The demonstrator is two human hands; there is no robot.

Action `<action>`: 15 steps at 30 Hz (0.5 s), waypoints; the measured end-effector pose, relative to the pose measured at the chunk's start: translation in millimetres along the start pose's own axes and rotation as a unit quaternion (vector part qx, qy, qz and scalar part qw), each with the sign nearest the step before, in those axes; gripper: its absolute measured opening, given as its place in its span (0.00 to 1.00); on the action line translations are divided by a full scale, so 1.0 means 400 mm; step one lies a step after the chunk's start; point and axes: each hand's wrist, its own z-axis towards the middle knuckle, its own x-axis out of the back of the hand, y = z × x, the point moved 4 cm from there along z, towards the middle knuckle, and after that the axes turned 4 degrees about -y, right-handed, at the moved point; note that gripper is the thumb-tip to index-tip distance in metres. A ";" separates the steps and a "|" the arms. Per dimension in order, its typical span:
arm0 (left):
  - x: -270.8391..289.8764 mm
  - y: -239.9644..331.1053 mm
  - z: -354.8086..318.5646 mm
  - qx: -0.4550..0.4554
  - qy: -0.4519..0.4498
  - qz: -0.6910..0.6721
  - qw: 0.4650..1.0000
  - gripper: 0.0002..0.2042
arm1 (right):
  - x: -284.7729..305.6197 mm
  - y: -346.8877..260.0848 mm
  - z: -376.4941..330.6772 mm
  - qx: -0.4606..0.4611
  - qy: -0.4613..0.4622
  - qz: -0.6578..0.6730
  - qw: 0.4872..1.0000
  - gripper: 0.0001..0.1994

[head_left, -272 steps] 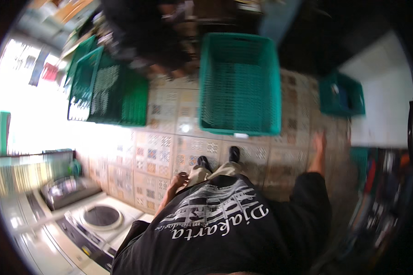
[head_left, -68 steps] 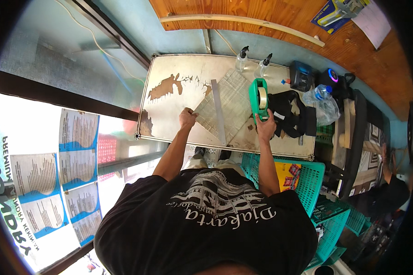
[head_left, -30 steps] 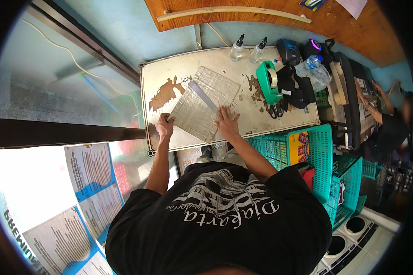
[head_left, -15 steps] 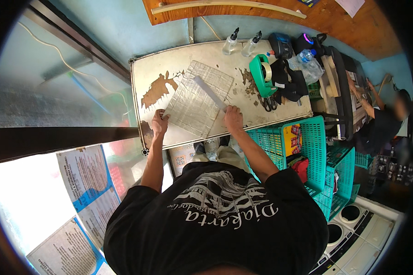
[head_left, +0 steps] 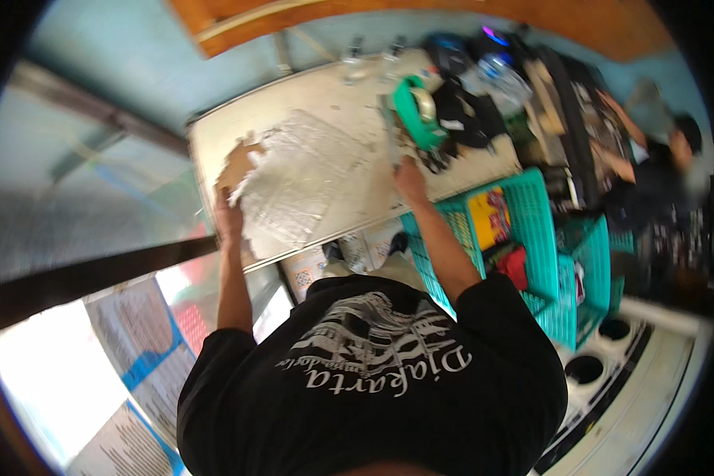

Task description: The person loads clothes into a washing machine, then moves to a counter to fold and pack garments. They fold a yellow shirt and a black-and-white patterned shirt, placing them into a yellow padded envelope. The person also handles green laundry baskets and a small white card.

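Note:
A flat square packet [head_left: 297, 174] with a wrinkled, silvery clear-plastic surface lies on the worn, pale table [head_left: 337, 202]. At its left corner is my left hand [head_left: 228, 218], with fingers curled against the edge; motion blurs them. To the right of the packet, my right hand [head_left: 409, 181] grips the near end of a flat grey strip that looks like a ruler [head_left: 390, 127]. The strip points away from me, clear of the packet and beside the green tape dispenser [head_left: 417, 115].
Two clear spray bottles [head_left: 351, 62] stand at the table's back edge. Black items and a plastic bottle [head_left: 496, 67] crowd the right end. Green baskets [head_left: 535, 230] holding clothes stand below the right edge. Another person [head_left: 658, 170] works at far right. Glass panels border the left.
My right hand has lifted the strip off the packet and carried it right, toward the tape dispenser. My left hand stays at the packet's left corner. The whole view has shifted and blurred.

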 end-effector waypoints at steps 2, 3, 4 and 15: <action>-0.016 0.057 -0.008 0.080 -0.064 -0.041 0.994 0.14 | 0.010 0.014 -0.062 0.074 0.036 0.032 0.996 0.12; -0.033 0.118 -0.023 0.055 -0.084 -0.043 0.994 0.14 | 0.008 0.041 -0.090 0.165 0.083 0.045 0.982 0.11; -0.046 0.166 -0.039 0.033 -0.097 -0.041 0.994 0.13 | 0.011 0.070 -0.122 0.119 -0.011 0.086 0.989 0.11; -0.414 0.661 -0.265 -0.116 -0.352 0.020 0.929 0.26 | 0.241 0.553 -0.499 -0.155 -0.108 0.356 0.915 0.09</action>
